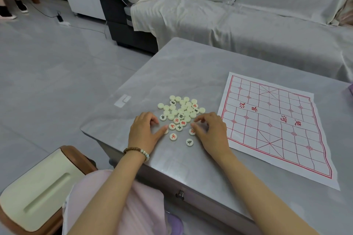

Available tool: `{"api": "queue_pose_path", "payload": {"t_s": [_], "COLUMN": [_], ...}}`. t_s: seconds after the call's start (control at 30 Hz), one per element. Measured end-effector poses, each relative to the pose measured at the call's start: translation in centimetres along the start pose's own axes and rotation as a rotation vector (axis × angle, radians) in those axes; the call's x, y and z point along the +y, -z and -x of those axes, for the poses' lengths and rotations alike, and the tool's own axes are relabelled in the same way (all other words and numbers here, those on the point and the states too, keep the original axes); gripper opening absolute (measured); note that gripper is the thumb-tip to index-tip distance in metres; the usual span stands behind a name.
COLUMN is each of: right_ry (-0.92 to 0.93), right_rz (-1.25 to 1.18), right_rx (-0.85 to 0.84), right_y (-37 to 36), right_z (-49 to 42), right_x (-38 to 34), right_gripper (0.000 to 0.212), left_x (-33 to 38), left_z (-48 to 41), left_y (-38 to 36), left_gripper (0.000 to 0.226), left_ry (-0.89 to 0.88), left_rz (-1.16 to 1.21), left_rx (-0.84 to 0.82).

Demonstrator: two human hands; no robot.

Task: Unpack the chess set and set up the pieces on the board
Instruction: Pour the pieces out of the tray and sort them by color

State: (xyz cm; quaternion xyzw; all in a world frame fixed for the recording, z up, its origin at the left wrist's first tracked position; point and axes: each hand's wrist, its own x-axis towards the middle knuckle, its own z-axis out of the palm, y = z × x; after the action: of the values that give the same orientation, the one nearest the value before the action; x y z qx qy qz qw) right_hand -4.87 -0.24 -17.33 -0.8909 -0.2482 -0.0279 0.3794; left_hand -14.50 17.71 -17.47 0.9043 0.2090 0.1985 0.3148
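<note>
Cream disc pieces, some lettered red or black, lie clustered.

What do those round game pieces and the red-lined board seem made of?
The round pieces look like smooth cream plastic, perhaps resin: even colour, slight sheen. The board seems thin paper or plastic film: it lies flat with fold creases and a wavy edge.
</note>
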Motion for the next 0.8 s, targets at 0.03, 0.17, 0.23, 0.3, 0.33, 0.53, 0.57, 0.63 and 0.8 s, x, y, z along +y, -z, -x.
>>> {"api": "queue_pose_path", "payload": {"t_s": [0.03,0.17,0.23,0.3,0.33,0.53,0.57,0.63,0.8], "right_ry": [0.033,0.155,0.193,0.217,0.223,0.15,0.145,0.156,0.159], "right_rz": [-0.01,0.155,0.273,0.336,0.347,0.157,0.133,0.117,0.083], "right_rx": [-0.015,-0.135,-0.182,-0.18,-0.161,-0.059,-0.062,-0.063,-0.067], "right_y": [0.1,0.0,0.0,0.1,0.1,0.0,-0.1,-0.4,-0.9], "right_z": [-0.1,-0.4,0.0,0.6,0.9,1.9,2.0,1.9,1.8], "right_x": [-0.2,-0.6,-0.2,0.3,0.6,0.2,0.0,-0.5,-1.2], "right_gripper": [0.019,0.051,0.059,0.058,0.055,0.036,0.035,0.03,0.022], "left_x": [0.1,0.5,0.5,0.3,0.3,0.1,0.1,0.1,0.7], "left_z": [0.0,0.1,0.1,0.2,0.3,1.2,1.3,1.5,1.5], "left_y": [0.0,-0.2,-0.4,-0.6,-0.6,0.1,0.1,0.2,0.4], "left_gripper": [0.025,0.061,0.07,0.074,0.073,0.055,0.052,0.045,0.024], "left_ry": [-0.038,-0.175,-0.179,-0.17,-0.176,-0.213,-0.212,-0.221,-0.188], "left_rz": [-0.03,-0.276,-0.354,-0.387,-0.397,-0.308,-0.278,-0.236,-0.148], "left_rx": [-0.001,-0.137,-0.209,-0.251,-0.246,-0.097,-0.073,-0.04,-0.037]}}
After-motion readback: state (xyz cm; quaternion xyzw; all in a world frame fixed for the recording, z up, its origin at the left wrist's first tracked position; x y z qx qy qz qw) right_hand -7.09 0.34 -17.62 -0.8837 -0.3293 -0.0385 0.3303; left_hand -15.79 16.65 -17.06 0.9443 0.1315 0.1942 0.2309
